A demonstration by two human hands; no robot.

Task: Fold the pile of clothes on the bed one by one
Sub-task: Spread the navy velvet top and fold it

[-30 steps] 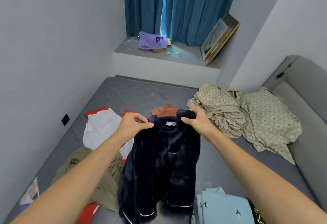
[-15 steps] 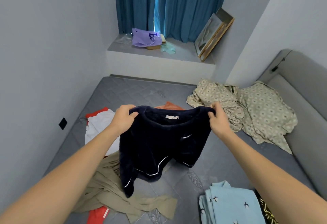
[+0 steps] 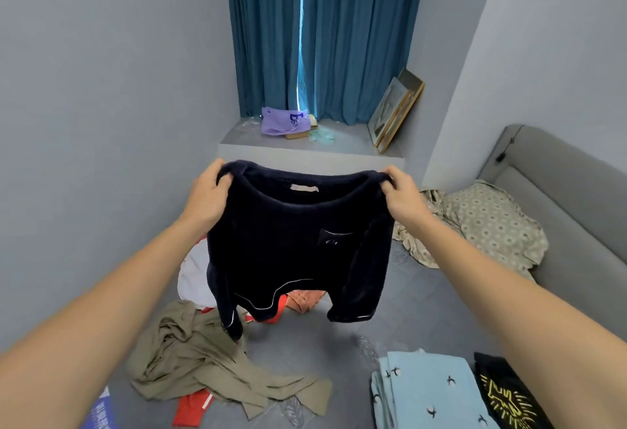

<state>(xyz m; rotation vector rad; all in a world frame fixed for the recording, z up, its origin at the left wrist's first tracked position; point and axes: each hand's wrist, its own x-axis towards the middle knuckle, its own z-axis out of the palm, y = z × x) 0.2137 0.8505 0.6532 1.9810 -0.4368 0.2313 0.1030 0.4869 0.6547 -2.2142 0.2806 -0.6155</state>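
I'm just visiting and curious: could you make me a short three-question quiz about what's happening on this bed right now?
1. True or false: the dark navy top is lying flat on the bed.
2. Which hands grip it? A) left hand only B) right hand only C) both
3. Fill in: the folded light blue garment has a pattern of small ____.

Key: 1. False, it hangs in the air. 2. C, at the shoulders. 3. Birds.

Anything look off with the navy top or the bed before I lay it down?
Nothing damaged. The navy top hangs evenly from the left hand and right hand. The olive garment sprawls crumpled where it might land.
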